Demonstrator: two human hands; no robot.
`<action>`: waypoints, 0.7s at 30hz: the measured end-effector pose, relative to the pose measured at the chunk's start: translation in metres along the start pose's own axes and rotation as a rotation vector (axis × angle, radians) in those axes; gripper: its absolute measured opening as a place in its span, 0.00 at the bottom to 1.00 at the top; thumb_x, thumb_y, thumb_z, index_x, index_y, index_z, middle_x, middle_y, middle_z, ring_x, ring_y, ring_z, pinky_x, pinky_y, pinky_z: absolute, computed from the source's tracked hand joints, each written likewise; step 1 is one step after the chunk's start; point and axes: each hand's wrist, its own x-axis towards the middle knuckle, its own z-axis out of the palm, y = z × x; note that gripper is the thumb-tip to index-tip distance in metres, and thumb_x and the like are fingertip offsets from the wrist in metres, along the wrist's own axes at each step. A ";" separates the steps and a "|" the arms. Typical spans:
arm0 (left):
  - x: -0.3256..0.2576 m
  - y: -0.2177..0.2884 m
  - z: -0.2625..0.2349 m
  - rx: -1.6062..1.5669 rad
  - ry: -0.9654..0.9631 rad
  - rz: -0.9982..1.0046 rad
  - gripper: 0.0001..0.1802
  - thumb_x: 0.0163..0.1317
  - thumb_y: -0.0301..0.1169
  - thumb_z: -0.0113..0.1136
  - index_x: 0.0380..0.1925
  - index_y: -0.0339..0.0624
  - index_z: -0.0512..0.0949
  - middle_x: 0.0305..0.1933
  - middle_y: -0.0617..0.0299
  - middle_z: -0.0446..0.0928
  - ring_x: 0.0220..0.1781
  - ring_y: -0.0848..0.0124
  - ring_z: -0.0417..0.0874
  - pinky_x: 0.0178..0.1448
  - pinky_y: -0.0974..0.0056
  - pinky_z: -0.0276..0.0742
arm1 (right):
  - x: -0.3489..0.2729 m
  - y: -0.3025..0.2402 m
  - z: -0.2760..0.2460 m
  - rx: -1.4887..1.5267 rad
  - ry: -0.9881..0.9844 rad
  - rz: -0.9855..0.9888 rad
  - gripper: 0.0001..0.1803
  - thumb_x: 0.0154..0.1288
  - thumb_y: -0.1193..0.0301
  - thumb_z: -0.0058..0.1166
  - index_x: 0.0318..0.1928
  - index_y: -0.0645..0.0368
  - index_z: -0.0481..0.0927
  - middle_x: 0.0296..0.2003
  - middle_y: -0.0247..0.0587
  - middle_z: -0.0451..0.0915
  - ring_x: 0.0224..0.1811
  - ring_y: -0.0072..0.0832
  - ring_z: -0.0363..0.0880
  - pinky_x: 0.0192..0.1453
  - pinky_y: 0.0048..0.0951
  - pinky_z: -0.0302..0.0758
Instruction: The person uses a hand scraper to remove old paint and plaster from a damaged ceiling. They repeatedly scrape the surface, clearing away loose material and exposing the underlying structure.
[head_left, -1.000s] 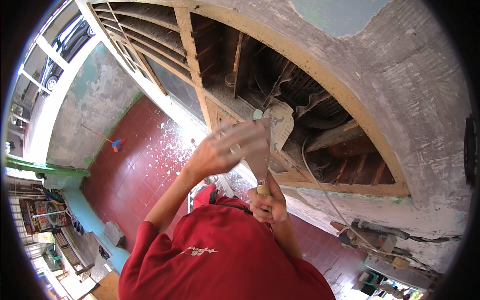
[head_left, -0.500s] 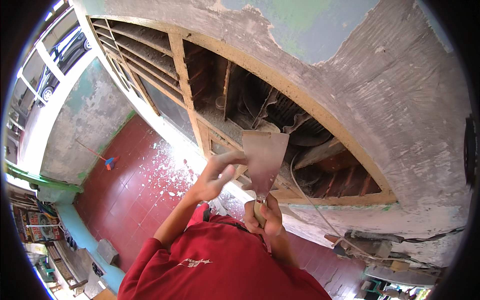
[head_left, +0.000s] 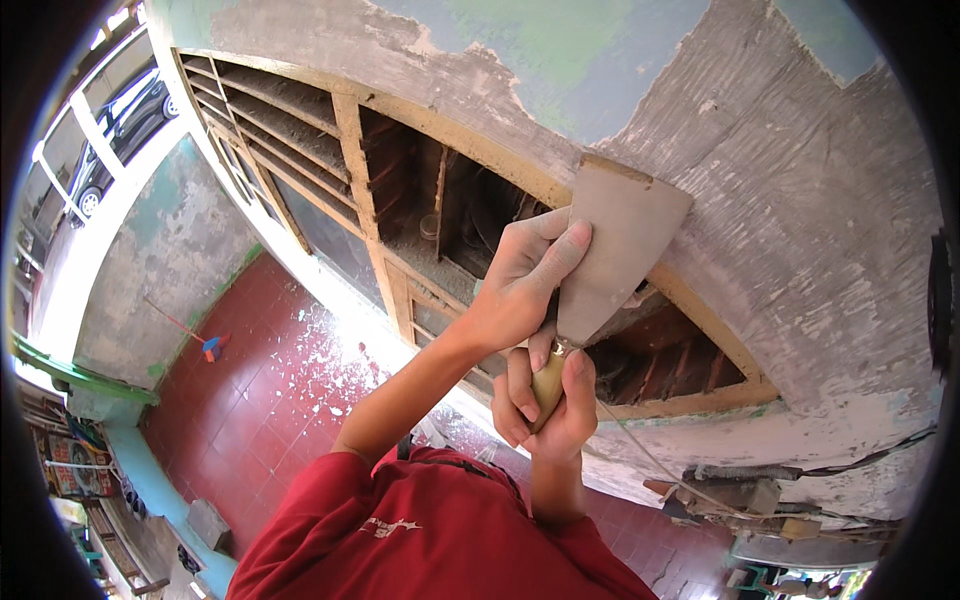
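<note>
Against the wall (head_left: 800,200), the scraper (head_left: 620,250) is lying flat. The right hand (head_left: 550,405) is gripping its handle, the left hand (head_left: 520,285) is pressing fingers on the blade (adding pressure, steadying it).

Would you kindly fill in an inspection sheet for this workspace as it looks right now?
Surface: grey wall with peeling green paint, scraped bare around the wooden vent frame.
Job's things: wide flat metal scraper, blade edge against the wall, wooden handle below.
Clutter: white paint flakes scattered on the red tiled floor.
Grips: left hand presses fingers on the blade; right hand wrapped round the handle.
Cables: thin wire trailing below the frame.
Surroundings: broom by the far wall; parked car outside.
</note>
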 end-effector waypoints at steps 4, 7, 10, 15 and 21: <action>0.006 0.004 -0.002 0.060 -0.021 0.020 0.23 0.72 0.41 0.38 0.43 0.28 0.71 0.33 0.54 0.80 0.32 0.74 0.82 0.34 0.74 0.76 | 0.001 0.000 0.002 0.030 -0.006 0.043 0.20 0.72 0.52 0.27 0.39 0.56 0.61 0.15 0.32 0.59 0.06 0.20 0.54 0.07 0.20 0.52; 0.006 0.002 -0.003 0.010 -0.032 -0.020 0.24 0.72 0.41 0.36 0.42 0.27 0.71 0.30 0.54 0.80 0.28 0.73 0.82 0.30 0.74 0.76 | 0.002 0.000 0.001 0.009 -0.001 0.043 0.19 0.72 0.52 0.27 0.39 0.55 0.61 0.15 0.32 0.58 0.06 0.18 0.52 0.07 0.20 0.51; 0.007 0.008 -0.001 0.017 -0.037 -0.067 0.24 0.72 0.41 0.36 0.40 0.27 0.72 0.26 0.54 0.80 0.25 0.73 0.81 0.26 0.74 0.75 | 0.001 -0.001 0.006 0.008 0.036 0.015 0.19 0.72 0.54 0.29 0.39 0.60 0.60 0.14 0.35 0.58 0.06 0.17 0.50 0.07 0.20 0.49; 0.005 0.013 0.000 0.113 0.002 -0.072 0.25 0.72 0.41 0.35 0.36 0.27 0.72 0.24 0.50 0.80 0.22 0.72 0.82 0.19 0.76 0.72 | 0.001 -0.002 0.011 -0.073 0.074 -0.005 0.18 0.72 0.55 0.29 0.39 0.59 0.60 0.14 0.34 0.57 0.06 0.16 0.49 0.07 0.19 0.48; 0.004 0.015 -0.001 0.113 0.013 -0.088 0.26 0.72 0.42 0.36 0.34 0.27 0.74 0.23 0.50 0.80 0.18 0.75 0.79 0.14 0.78 0.67 | 0.002 0.005 0.013 -0.090 0.070 0.021 0.18 0.73 0.53 0.26 0.40 0.54 0.59 0.14 0.31 0.56 0.06 0.17 0.47 0.08 0.21 0.51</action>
